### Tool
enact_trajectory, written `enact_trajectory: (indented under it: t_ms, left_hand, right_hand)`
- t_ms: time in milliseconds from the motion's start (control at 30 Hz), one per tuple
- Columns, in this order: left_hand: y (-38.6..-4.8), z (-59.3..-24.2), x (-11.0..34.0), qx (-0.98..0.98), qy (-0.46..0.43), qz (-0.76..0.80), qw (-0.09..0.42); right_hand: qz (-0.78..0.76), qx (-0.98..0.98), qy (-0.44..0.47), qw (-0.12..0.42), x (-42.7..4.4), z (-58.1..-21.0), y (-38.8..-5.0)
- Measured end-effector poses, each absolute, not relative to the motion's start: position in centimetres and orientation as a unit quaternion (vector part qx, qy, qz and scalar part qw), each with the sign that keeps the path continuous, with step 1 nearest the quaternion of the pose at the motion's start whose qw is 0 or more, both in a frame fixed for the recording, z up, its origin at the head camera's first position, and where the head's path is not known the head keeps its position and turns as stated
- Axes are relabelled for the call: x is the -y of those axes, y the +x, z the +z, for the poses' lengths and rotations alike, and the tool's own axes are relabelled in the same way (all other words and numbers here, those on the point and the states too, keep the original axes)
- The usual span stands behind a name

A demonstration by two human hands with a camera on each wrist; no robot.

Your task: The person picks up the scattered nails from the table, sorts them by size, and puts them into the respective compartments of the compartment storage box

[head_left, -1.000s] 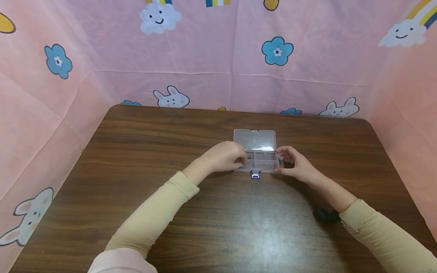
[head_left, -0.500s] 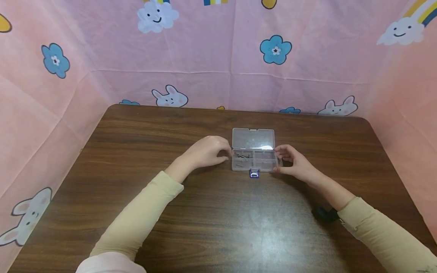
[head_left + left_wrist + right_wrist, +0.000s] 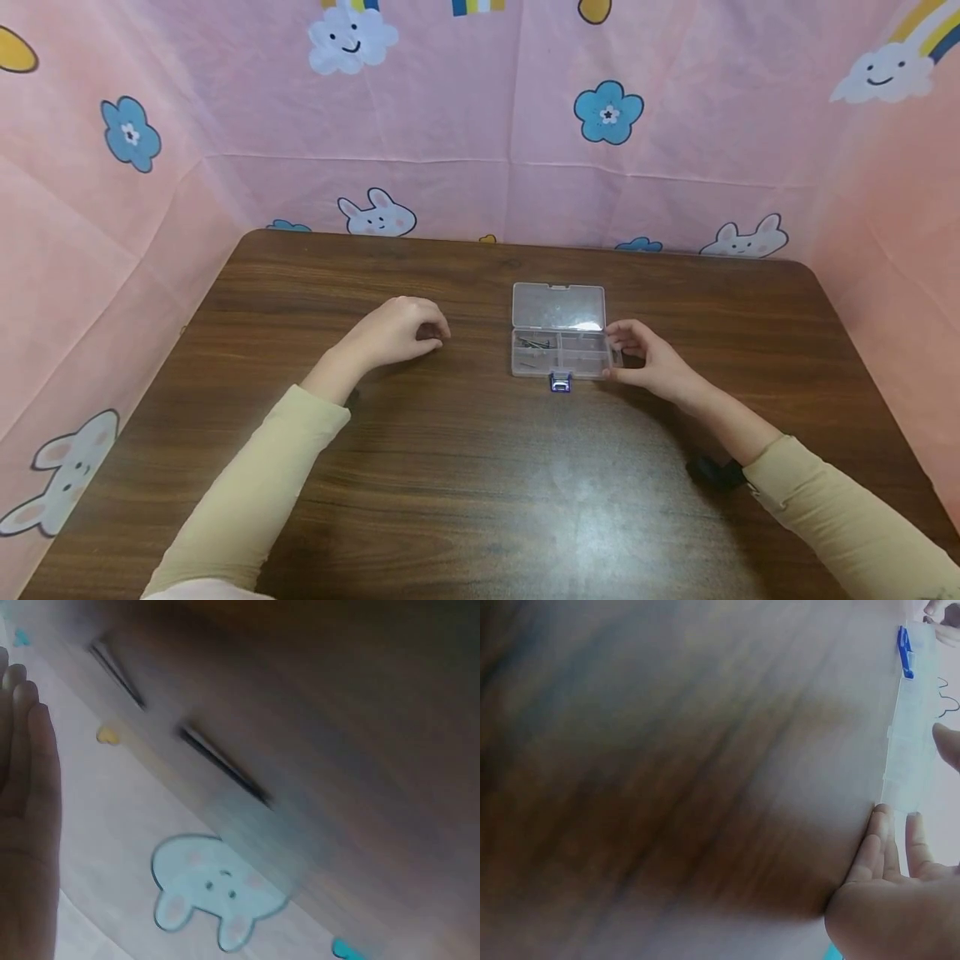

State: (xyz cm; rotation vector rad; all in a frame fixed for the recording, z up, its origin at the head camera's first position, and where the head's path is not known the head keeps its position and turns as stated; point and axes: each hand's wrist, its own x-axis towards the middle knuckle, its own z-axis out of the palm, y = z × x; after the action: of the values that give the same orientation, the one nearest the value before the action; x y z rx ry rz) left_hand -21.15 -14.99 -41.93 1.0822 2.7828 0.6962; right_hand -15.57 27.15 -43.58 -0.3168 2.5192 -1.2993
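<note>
A clear plastic compartment box lies on the table with its lid raised at the back and a blue latch at its front. Several thin metal pieces like nails or screws lie in its back left compartment. My right hand holds the box's right end between thumb and fingers. To the left of the box, my left hand hovers with loosely bent fingers, nothing seen in it. In the left wrist view, two dark, thin, nail-like pieces lie blurred on the table near the left hand.
The brown wooden table is bounded by pink printed cloth at the back and sides. A black object shows beneath the right cuff.
My left hand has come out of the box's left compartments and moved leftward over the table, uncovering the metal pieces inside. The right hand stays at the box's right end.
</note>
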Motion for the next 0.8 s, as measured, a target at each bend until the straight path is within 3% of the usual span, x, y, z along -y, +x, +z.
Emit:
enact_trajectory:
  t_ms: [800]
  left_hand:
    - [-20.7,-42.6,20.5,-0.923,0.305,0.229,0.050]
  right_hand:
    - [-0.447,-0.876,-0.113,0.139,-27.2,-43.8,-15.6]
